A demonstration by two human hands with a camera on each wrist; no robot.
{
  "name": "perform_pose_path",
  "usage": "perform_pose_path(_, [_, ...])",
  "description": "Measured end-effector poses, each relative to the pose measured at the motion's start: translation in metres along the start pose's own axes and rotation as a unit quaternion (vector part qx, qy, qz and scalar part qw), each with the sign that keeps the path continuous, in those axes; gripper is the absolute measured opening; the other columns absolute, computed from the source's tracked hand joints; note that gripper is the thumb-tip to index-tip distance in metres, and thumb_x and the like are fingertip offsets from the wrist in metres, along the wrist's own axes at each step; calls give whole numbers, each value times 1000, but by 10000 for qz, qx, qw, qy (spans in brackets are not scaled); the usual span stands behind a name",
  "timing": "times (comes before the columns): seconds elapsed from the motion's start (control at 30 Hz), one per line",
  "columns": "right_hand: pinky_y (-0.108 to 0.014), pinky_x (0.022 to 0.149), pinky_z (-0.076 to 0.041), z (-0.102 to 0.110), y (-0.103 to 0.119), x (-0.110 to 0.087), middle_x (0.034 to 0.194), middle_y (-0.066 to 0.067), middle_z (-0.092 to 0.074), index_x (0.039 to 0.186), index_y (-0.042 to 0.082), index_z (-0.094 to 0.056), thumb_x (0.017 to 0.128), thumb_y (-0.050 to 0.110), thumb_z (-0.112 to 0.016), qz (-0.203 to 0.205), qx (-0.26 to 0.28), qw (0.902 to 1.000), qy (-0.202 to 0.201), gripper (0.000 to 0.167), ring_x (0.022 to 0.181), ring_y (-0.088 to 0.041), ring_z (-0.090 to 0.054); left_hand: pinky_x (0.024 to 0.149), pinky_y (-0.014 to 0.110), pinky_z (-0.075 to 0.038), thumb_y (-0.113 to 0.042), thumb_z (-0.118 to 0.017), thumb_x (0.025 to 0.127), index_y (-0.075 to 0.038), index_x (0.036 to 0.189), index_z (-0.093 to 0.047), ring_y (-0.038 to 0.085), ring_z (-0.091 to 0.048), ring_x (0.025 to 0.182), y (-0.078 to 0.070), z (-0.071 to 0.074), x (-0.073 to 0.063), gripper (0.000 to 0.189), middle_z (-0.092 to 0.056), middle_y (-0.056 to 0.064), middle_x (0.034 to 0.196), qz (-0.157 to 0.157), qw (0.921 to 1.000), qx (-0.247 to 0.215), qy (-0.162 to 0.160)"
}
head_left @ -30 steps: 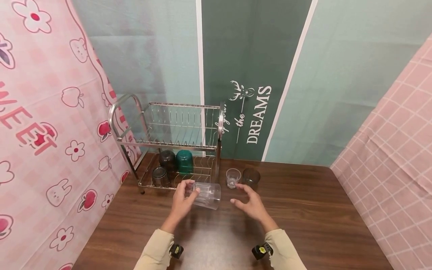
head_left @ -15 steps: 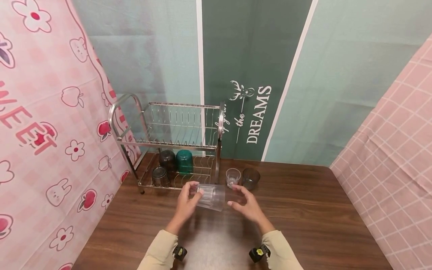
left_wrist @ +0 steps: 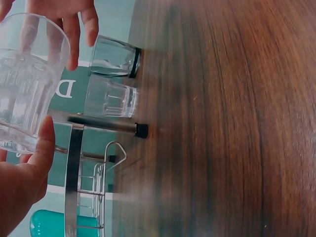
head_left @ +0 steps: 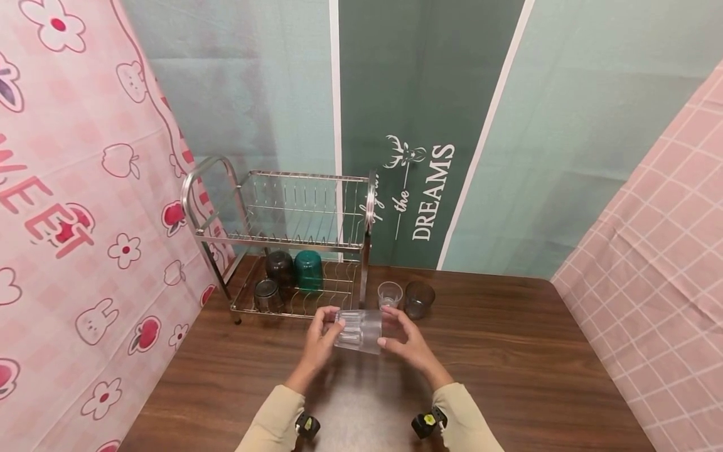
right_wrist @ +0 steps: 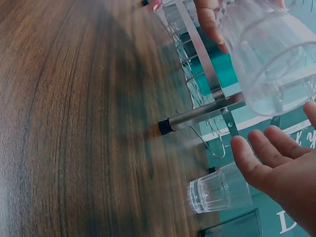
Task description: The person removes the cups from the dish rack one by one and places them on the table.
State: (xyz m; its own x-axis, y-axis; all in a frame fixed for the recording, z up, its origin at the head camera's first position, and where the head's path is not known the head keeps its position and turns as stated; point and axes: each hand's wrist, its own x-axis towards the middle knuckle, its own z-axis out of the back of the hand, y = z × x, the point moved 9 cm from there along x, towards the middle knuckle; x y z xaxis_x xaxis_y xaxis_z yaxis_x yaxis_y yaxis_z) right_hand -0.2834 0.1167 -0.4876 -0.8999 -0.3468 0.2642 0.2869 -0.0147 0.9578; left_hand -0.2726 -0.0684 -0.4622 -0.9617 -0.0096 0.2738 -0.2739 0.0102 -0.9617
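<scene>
My left hand (head_left: 319,342) grips a clear drinking glass (head_left: 361,331) near its base. The glass lies sideways above the table, its rim toward the right. My right hand (head_left: 412,344) is at the rim with fingers spread; in the right wrist view its fingertips (right_wrist: 242,145) are close beside the mouth of the glass. Behind it on the table, a small clear glass (head_left: 390,292) and a dark tinted glass (head_left: 420,299) stand side by side. In the left wrist view, the left thumb (left_wrist: 46,136) presses the side of the held glass.
A two-tier metal dish rack (head_left: 364,248) stands at the back left. On its lower tier are a teal cup (head_left: 309,271), a dark cup (head_left: 280,269) and a smaller dark glass (head_left: 268,295), all upside down. Printed cloths hang around the wooden table (head_left: 508,364).
My left hand has carried the clear glass to the right, away from the rack. My right hand has shifted slightly left, and its fingers are now at the rim.
</scene>
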Motion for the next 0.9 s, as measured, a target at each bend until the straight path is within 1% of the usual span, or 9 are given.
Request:
perform_pose_path(0.13, [-39, 84, -45, -3, -3, 2, 131, -27, -41, 140, -2, -32, 81, -7, -63, -15, 121, 9999, 92, 66, 115, -43, -44, 68, 22, -41, 5, -53, 87, 14, 112, -45, 14, -50, 78, 4, -2, 1, 27, -48, 14, 96, 86, 9997, -208, 5])
perform_pose_path(0.23, [-40, 83, -45, -5, -3, 3, 131, -31, -39, 140, -6, -29, 81, -11, -61, -10, 170, 9997, 150, 67, 114, -47, -43, 68, 22, -41, 6, -52, 88, 15, 113, -43, 14, -50, 79, 4, -5, 1, 28, -46, 14, 98, 107, 9994, -328, 72])
perform_pose_path(0.37, [-39, 78, -48, -6, -1, 5, 129, -35, -38, 137, -9, -30, 80, -13, -60, 0, 306, 9995, 118, 65, 112, -50, -42, 67, 21, -40, 7, -51, 88, 16, 114, -42, 15, -50, 80, 5, -6, 0, 30, -45, 15, 99, 177, 9986, -484, 130])
perform_pose_path(0.53, [-37, 75, -49, -6, 0, 5, 128, -33, -41, 136, -5, -35, 80, -10, -63, -57, 425, 9991, 4, 63, 112, -48, -44, 68, 21, -40, 7, -51, 88, 17, 115, -41, 14, -50, 81, 4, -6, 0, 30, -45, 18, 100, 202, 9984, -510, 165])
perform_pose_path(0.67, [-37, 76, -49, -5, 1, 4, 128, -33, -42, 134, -3, -37, 77, -10, -66, -88, 465, 9988, -87, 64, 113, -48, -42, 71, 25, -43, 5, -53, 88, 12, 118, -44, 19, -53, 85, -3, -7, 0, 32, -47, 21, 106, 90, 9993, -147, 335])
perform_pose_path(0.73, [-38, 75, -49, -4, 3, 4, 128, -34, -41, 134, -5, -38, 75, -11, -66, -98, 459, 9988, -100, 65, 114, -51, -41, 76, 31, -45, 3, -55, 88, 10, 120, -45, 25, -54, 90, -8, -6, 1, 34, -48, 23, 110, -43, 9991, 131, 408])
perform_pose_path(0.8, [-38, 76, -49, -5, 10, 4, 127, -37, -40, 133, -6, -37, 75, -11, -65, -86, 430, 9990, -76, 65, 113, -53, -40, 81, 38, -45, 2, -56, 87, 8, 121, -46, 32, -55, 94, -12, -4, 1, 36, -49, 24, 113, -153, 9983, 359, 429])
perform_pose_path(0.9, [-36, 75, -49, -7, 21, 3, 125, -40, -39, 132, -11, -35, 75, -11, -65, -96, 382, 9992, -33, 65, 112, -56, -38, 85, 45, -42, 1, -56, 88, 8, 119, -48, 39, -54, 97, -15, -1, 3, 34, -51, 25, 113, -345, 9974, 499, 396])
